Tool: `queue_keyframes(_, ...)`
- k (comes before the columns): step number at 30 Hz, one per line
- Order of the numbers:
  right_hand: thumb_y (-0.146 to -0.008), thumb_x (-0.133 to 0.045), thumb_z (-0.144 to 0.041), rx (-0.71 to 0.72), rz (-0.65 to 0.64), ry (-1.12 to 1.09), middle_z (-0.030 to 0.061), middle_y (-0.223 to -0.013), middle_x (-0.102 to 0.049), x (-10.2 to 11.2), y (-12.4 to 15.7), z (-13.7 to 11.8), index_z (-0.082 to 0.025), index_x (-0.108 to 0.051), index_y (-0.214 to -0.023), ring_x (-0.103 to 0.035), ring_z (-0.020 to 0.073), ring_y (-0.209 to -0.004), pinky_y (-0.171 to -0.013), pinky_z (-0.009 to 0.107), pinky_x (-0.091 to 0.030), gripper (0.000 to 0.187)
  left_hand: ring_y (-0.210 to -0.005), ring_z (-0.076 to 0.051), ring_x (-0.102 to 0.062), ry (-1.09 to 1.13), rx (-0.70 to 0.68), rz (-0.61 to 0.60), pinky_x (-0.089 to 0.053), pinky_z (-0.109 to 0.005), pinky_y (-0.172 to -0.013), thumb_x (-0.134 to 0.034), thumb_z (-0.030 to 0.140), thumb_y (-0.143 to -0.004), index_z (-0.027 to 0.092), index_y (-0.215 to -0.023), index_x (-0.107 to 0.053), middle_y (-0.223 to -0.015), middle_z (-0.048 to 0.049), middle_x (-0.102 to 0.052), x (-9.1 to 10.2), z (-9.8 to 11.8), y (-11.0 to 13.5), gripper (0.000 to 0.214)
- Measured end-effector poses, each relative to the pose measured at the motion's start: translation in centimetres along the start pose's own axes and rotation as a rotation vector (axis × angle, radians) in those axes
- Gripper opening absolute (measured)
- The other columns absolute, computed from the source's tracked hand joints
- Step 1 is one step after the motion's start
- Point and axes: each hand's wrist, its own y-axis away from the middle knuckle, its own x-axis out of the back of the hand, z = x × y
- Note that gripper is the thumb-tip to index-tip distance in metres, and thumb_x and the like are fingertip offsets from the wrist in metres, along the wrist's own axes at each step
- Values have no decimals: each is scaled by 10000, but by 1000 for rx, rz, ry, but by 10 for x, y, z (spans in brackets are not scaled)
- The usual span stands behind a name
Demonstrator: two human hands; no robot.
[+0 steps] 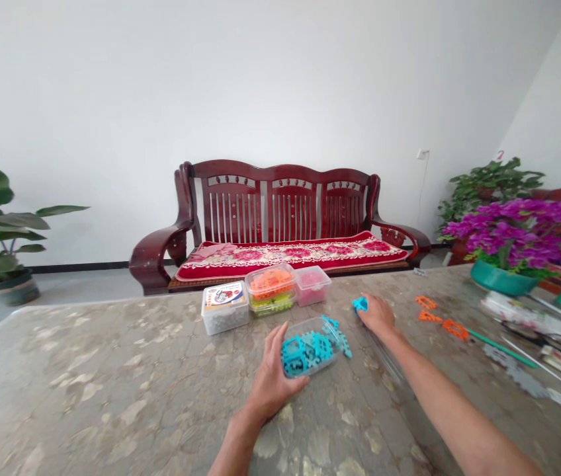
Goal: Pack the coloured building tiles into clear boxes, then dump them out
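Note:
A clear plastic box [336, 357] full of blue toothed building pieces [307, 350] stands on the table in front of me. My left hand [271, 371] grips its left end, with the fingers along the far side and the thumb at the near side. A few blue pieces [344, 345] stick out over the box's right end. To the right of the box, my right hand [378, 316] is closed on a blue building piece [360, 303], low over the table. A transparent flat lid [382, 354] lies partly hidden beneath my right forearm.
Behind stand a white-labelled box [225, 309], a box of orange and green pieces [270, 289] and a pink box [313, 285]. Orange pieces [455, 329], a green stick [501, 348], grey pieces [516, 373], glasses [553, 344] and a purple flowerpot [503, 280] occupy the right side.

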Motion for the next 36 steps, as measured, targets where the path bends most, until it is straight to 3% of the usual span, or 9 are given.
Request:
queue_keyframes(5,-759,-618,-236,98,-25,-146,123,-1215,-674,15,11,-25,-171,-606,-1262,-628,267,-1108,-955,369,-464,508,-1386,-328,-328,-8,-18,6,-298,-509,-1154,-726,154,-605,234,-1484,-295,-1463,-121,-350,-1,-2,1,982)
queue_keyframes(8,-720,-655,-245,234,-72,-284,65,-1224,-678,25,27,-52,-204,-604,-1262,-640,226,-1090,-950,344,-484,546,-1387,-330,-332,-14,-30,14,-298,-510,-1154,-736,174,-611,240,-1483,-299,-1464,-119,-350,-1,-3,1,977)
queue_keyframes(11,-685,-659,-201,444,-128,-478,67,-1232,-673,34,51,-81,-214,-619,-1247,-619,241,-1121,-994,393,-463,563,-1388,-332,-331,-14,-36,10,-308,-511,-1147,-740,196,-620,243,-1482,-297,-1462,-122,-347,-2,-4,0,970)
queue_keyframes(16,-640,-708,-181,648,-246,-430,84,-1257,-657,33,78,-105,-214,-623,-1250,-582,264,-1153,-1022,423,-428,617,-1381,-338,-336,-30,-62,15,-294,-535,-1145,-745,232,-634,233,-1472,-308,-1453,-137,-350,-3,-6,0,945)
queue_keyframes(21,-632,-734,-208,611,-300,-411,81,-1243,-662,23,75,-100,-213,-624,-1254,-586,270,-1136,-1006,428,-434,631,-1375,-332,-348,-33,-68,20,-311,-510,-1143,-743,223,-621,220,-1469,-319,-1452,-132,-360,-3,-7,0,948)
queue_keyframes(36,-639,-730,-194,610,-323,-406,74,-1252,-662,22,75,-100,-218,-632,-1243,-597,268,-1133,-1004,415,-443,613,-1387,-336,-341,-59,-74,18,-314,-516,-1143,-746,251,-639,231,-1468,-338,-1467,-129,-353,-4,-10,0,924)
